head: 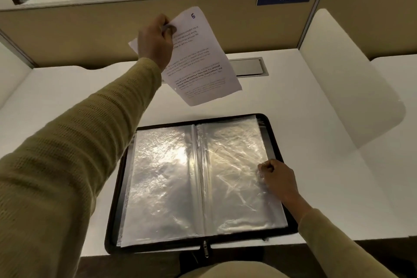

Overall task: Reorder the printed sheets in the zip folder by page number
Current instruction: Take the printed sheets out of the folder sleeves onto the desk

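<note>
1. I am watching through the head camera. The left grip (155, 40) is pinching the upper part of one printed sheet (198, 61) and holding it in the air, at about 12 o'clock from the zip folder (114, 198), in front of the beige partition (67, 36).
2. The sheet is showing a handwritten 6 near its top edge. It is hanging tilted and is touching nothing except the fingers.
3. The zip folder is lying open and flat on the bench (67, 97), close to the front edge, with the zip pull (205, 247) pointing to 6 o'clock.
4. The right grip (277, 176) is resting on the right sleeve (230, 160), at about 3 o'clock of the folder. Its fingers are curled and seem to be pinching the plastic near the outer edge.
5. The right sleeve and the left sleeve (162, 176) are looking empty to me. I cannot tell whether other sheets are lying under them.
6. In my judgement the sorting is in the middle: page 6 is out of the folder and is waiting for its place. I am not able to say how far the whole task is, because no other sheets are showing.
7. The next move is probably asking the right grip to open the mouth of a pocket while the left grip is lowering the sheet. The edge of the paper should be meeting the opening straight, because thin paper is buckling easily against clinging plastic.
</note>
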